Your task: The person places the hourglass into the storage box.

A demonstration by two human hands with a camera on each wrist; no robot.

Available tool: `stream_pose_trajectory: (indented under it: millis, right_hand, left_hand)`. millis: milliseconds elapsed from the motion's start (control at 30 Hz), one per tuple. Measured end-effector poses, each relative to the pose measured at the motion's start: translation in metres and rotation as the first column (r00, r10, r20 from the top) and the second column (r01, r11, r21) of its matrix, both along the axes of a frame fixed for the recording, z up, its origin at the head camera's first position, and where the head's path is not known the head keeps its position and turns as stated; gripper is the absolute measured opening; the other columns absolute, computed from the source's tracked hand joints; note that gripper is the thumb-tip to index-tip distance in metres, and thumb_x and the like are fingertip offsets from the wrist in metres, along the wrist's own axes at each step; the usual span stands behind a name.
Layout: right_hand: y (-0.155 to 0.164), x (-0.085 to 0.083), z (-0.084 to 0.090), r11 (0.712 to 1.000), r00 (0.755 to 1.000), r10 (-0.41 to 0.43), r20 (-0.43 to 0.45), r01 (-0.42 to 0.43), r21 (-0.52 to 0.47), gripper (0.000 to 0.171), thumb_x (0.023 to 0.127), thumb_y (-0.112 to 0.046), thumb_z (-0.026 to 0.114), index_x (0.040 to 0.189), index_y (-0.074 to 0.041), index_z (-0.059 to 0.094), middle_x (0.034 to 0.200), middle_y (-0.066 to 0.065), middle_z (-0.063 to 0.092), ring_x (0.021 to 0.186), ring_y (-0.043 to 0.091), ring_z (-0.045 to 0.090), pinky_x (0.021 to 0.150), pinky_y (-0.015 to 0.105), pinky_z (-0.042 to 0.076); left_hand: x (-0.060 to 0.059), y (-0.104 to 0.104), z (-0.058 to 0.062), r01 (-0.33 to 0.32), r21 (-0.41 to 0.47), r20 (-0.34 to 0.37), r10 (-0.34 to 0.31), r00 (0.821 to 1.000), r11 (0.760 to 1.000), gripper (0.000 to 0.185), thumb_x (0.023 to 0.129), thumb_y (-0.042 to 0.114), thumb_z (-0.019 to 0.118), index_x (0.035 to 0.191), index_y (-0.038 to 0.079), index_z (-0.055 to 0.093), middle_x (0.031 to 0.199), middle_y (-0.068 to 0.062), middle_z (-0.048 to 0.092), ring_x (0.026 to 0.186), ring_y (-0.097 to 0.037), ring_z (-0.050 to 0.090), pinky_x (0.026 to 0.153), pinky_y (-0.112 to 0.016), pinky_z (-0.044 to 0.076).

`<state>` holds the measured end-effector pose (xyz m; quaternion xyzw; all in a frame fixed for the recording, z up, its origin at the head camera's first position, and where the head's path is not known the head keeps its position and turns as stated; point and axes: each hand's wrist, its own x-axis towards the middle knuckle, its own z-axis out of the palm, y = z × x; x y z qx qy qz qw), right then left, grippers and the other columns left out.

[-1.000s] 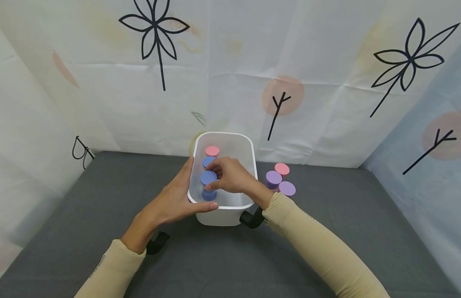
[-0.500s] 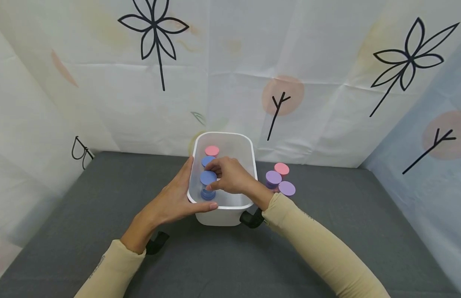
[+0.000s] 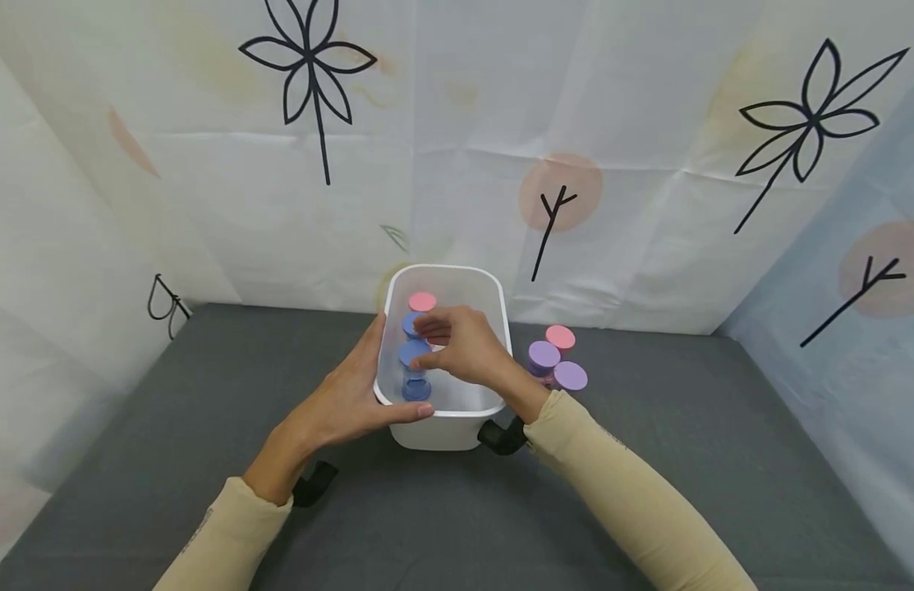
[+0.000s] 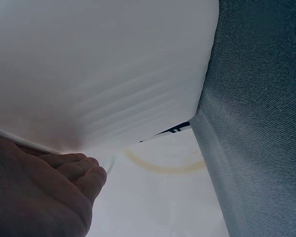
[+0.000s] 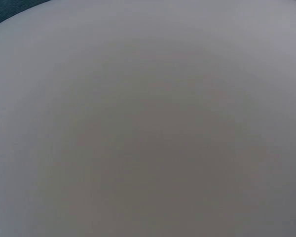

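Note:
A white translucent bin point(image 3: 443, 429) stands on the grey table point(image 3: 649, 427). My left hand point(image 3: 364, 390) grips its near-left corner, thumb point(image 3: 415, 410) along the front rim, fingers point(image 4: 64, 165) against the bin wall point(image 4: 113, 74). My right hand point(image 3: 445, 345) reaches into the bin with fingers loosely spread over a blue-lidded jar point(image 3: 413, 354), thumb beside the lid. Another blue lid point(image 3: 410, 324) and a pink lid point(image 3: 423, 302) sit farther back. A blue piece point(image 3: 416, 389) shows below. The right wrist view is only blurred white.
Two purple-lidded jars point(image 3: 544, 355) point(image 3: 571, 376) and a pink-lidded one point(image 3: 560, 336) stand on the table just right of the bin. A printed white sheet point(image 3: 457, 164) hangs behind and at both sides.
My right hand's fingers have loosened and lifted a little off the blue lid they were pinching. The left hand and the bin have not moved.

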<state>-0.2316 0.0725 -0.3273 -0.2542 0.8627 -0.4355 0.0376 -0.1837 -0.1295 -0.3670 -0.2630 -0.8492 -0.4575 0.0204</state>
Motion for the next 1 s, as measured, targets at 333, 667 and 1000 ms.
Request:
stream_pose_trajectory:
  millis: [333, 667, 1000]
  right_hand:
    - [0.022, 0.01, 0.011, 0.972, 0.997, 0.045, 0.058, -0.031, -0.233, 0.055, 0.079, -0.002, 0.086, 0.127, 0.009, 0.064, 0.125, 0.023, 0.067, 0.116, 0.034, 0.066, 0.097, 0.033, 0.051]
    - [0.069, 0.032, 0.023, 0.926, 0.998, -0.032, 0.06, 0.052, -0.374, 0.055, 0.081, 0.004, 0.082, 0.132, 0.008, 0.062, 0.129, 0.02, 0.065, 0.119, 0.03, 0.065, 0.094, 0.033, 0.052]
    - [0.128, 0.046, 0.008, 0.879, 0.982, -0.135, 0.129, 0.179, -0.442, 0.06, 0.082, 0.006, 0.081, 0.136, 0.011, 0.056, 0.129, 0.018, 0.065, 0.115, 0.017, 0.067, 0.095, 0.031, 0.051]
  left_hand:
    - [0.0, 0.002, 0.0, 0.009, 0.014, 0.017, -0.009, 1.0, 1.0, 0.122, 0.076, 0.053, 0.087, 0.161, 0.039, 0.0, 0.156, -0.001, 0.031, 0.126, -0.019, 0.052, 0.097, -0.048, 0.05]
    - [-0.002, 0.001, 0.0, 0.039, 0.037, -0.024, -0.038, 0.999, 0.999, 0.119, 0.074, 0.051, 0.088, 0.16, 0.039, 0.006, 0.151, -0.002, 0.038, 0.127, -0.017, 0.05, 0.099, -0.052, 0.047]
    - [-0.002, 0.001, 0.001, 0.028, 0.033, -0.038, -0.027, 0.999, 0.999, 0.121, 0.073, 0.052, 0.088, 0.161, 0.039, 0.005, 0.153, -0.002, 0.036, 0.128, -0.018, 0.048, 0.102, -0.053, 0.044]
